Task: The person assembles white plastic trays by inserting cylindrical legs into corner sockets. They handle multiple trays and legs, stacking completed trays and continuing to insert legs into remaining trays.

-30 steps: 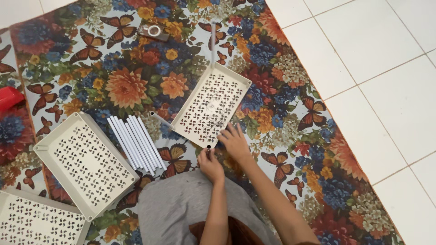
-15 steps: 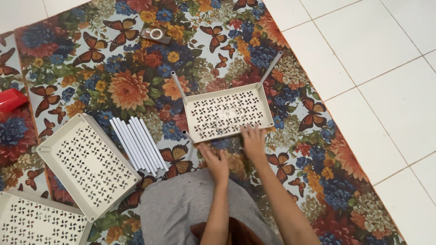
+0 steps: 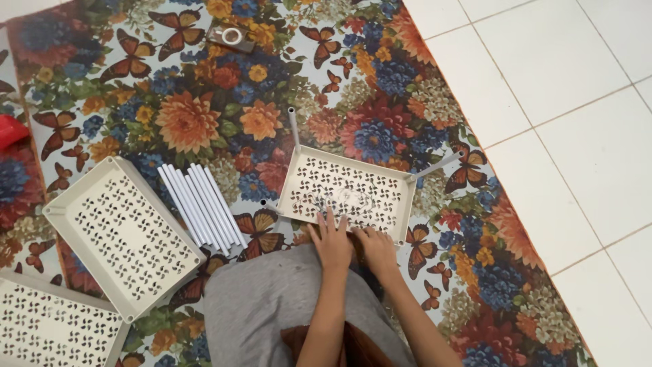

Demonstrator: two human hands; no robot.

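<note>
A cream perforated plastic shelf tray (image 3: pixel 353 192) lies on the floral butterfly mat (image 3: pixel 204 102) in front of my knees, with short white tubes sticking out of its corners. My left hand (image 3: pixel 331 241) rests flat on the tray's near edge, fingers spread. My right hand (image 3: pixel 375 249) sits beside it on the same near rim, fingers curled over the edge. A bundle of loose white tubes (image 3: pixel 201 205) lies left of the tray.
A second perforated tray (image 3: pixel 122 234) lies to the left and a third (image 3: pixel 54 326) at the bottom left corner. A small roll of tape (image 3: pixel 231 37) sits on the mat's far side, a red object (image 3: pixel 12 129) at the left edge. White floor tiles (image 3: pixel 577 102) lie to the right.
The tray with corner tubes has been turned and pulled closer to my knees. Both hands now sit on its near edge.
</note>
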